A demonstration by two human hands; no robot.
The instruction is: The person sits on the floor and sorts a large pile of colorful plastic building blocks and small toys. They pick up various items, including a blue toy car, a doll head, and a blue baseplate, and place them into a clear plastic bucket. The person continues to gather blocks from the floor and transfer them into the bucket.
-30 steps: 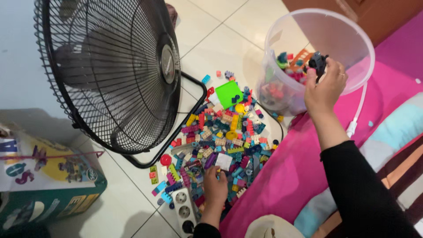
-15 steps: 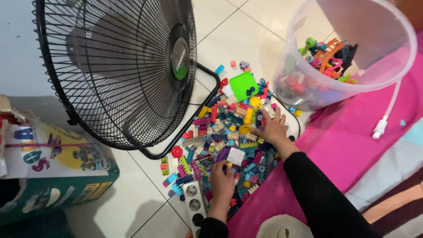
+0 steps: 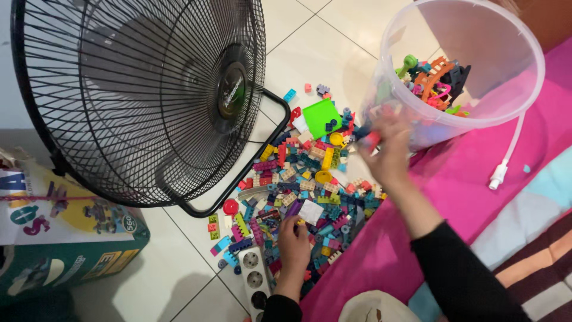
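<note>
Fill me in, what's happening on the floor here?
A person in black sleeves is working over a pile of small coloured building bricks spread on the tiled floor beside a black floor fan. The right hand, blurred, is raised between the pile and a clear plastic bucket and seems to grip a few bricks. The bucket already holds some pieces. The left hand rests on the near edge of the pile, next to a white power strip. A printed cardboard box sits at left.
</note>
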